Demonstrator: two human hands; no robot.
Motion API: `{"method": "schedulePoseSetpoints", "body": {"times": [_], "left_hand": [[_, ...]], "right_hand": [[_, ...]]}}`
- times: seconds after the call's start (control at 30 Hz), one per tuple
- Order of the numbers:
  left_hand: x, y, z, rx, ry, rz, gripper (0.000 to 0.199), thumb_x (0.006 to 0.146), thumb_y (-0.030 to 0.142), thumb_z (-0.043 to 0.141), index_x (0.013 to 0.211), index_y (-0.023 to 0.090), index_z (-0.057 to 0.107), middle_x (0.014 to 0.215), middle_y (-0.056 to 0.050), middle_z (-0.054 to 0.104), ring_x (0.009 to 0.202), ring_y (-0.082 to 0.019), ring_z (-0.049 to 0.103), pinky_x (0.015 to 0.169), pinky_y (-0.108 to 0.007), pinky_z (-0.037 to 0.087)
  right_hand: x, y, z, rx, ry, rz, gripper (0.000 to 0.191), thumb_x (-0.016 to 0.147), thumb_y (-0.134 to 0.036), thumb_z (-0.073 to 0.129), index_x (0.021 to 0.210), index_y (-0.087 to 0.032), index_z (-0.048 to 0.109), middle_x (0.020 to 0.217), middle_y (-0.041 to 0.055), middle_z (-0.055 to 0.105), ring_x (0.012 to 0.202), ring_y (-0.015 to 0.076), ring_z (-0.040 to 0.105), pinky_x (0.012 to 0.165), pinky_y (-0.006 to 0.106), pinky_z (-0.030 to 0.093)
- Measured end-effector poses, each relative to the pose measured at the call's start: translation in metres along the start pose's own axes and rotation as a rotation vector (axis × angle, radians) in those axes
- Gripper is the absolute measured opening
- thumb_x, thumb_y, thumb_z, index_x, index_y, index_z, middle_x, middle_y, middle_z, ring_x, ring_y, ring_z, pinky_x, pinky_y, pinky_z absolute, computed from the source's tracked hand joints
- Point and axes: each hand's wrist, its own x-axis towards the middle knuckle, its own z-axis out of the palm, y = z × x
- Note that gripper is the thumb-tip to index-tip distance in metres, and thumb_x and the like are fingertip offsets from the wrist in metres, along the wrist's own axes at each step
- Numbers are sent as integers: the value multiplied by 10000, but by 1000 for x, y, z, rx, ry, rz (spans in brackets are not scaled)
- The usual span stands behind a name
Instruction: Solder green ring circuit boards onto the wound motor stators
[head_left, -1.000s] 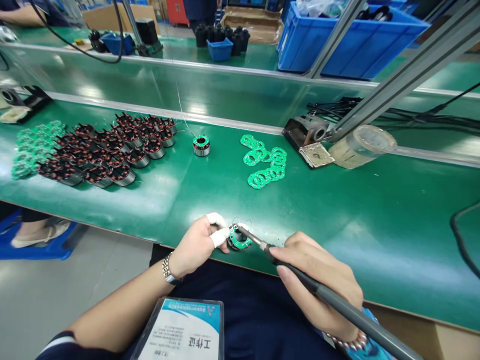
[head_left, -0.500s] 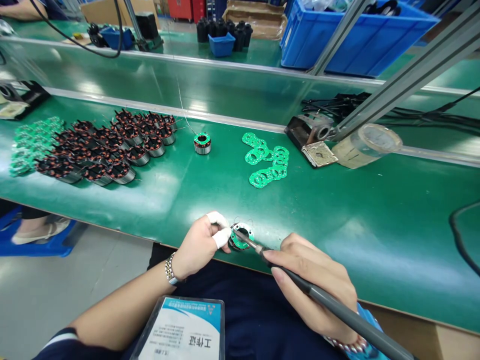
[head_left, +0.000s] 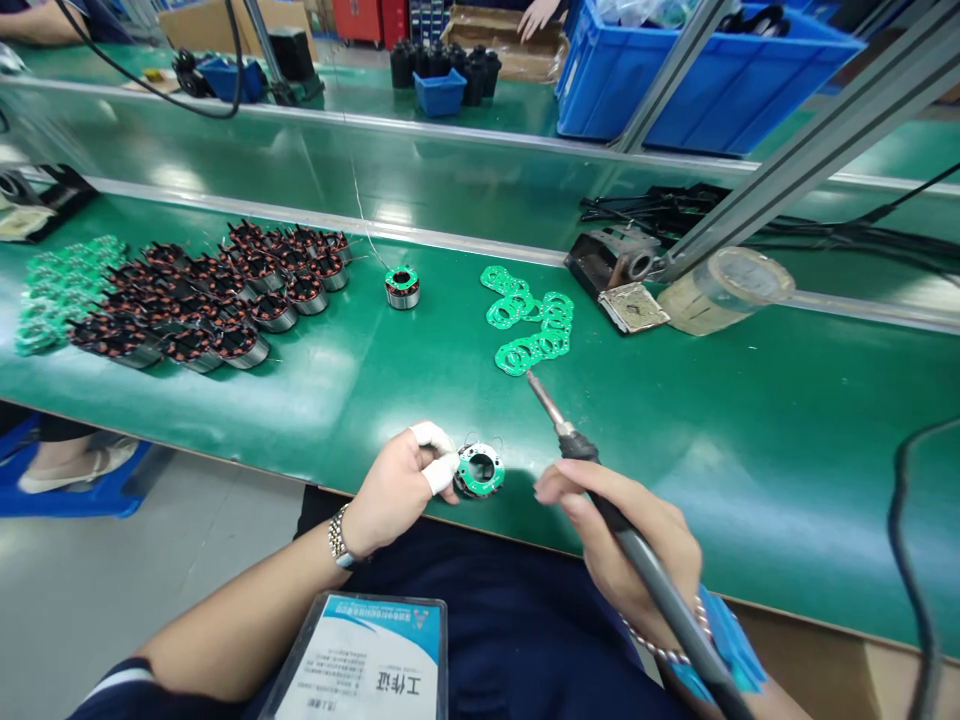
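At the bench's front edge sits a motor stator topped by a green ring board. My left hand, with white covers on thumb and forefinger, is closed at the stator's left side, pinching it or something thin there. My right hand is wrapped round the grey handle of a soldering iron. The iron's tip points up and left, off the stator, close to the loose green ring boards. Another stator with a green board stands farther back, a thin solder wire hanging down to it.
Many copper-wound stators and a pile of green boards lie at left. An iron stand with a sponge and a plastic tub are at back right. A cable hangs at right. Another person's hand shows beyond.
My right hand has lifted the soldering iron off the stator, its tip swinging up and away. My left hand stays at the stator. Another person's hand has appeared at the top.
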Motion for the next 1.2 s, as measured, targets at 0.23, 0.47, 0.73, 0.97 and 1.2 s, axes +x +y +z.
{"method": "schedulePoseSetpoints", "body": {"times": [0.23,0.47,0.73,0.97,1.2], "left_hand": [[-7,3,-3,25,8,-6,124,731,199,584,838,161,535,637,24,582,607,-106,576,627,-239,461],[-3,6,-15,28,-42,45,202,716,176,595,906,165,528,685,18,566,619,-110,564,659,-260,469],[-9,4,-37,946,-59,725,179,805,213,550,966,188,625,903,-76,662,838,-189,608,776,-300,478],[-1,-2,-38,1254,16,1233,222,874,129,364,921,95,578,817,-113,667,765,-196,616,661,-334,534],[0,-5,-40,1232,47,1202,261,898,181,321,943,94,563,841,-123,663,782,-197,621,675,-331,543]], "right_hand": [[-2,20,33,-12,-220,-16,459,747,-256,645,1131,-185,405,1212,176,549,1102,243,554,878,384,499],[4,22,36,43,-272,-86,351,798,-177,573,1108,-203,409,1094,127,606,1001,196,609,832,333,522],[7,22,35,52,-275,-115,313,803,-186,561,1084,-192,423,1055,124,609,956,198,619,802,326,528],[7,22,37,50,-275,-117,321,804,-182,559,1092,-197,419,1069,121,603,969,194,612,818,308,520],[6,22,38,47,-259,-117,314,799,-173,560,1080,-193,420,1057,125,603,972,197,610,810,302,523]]}}
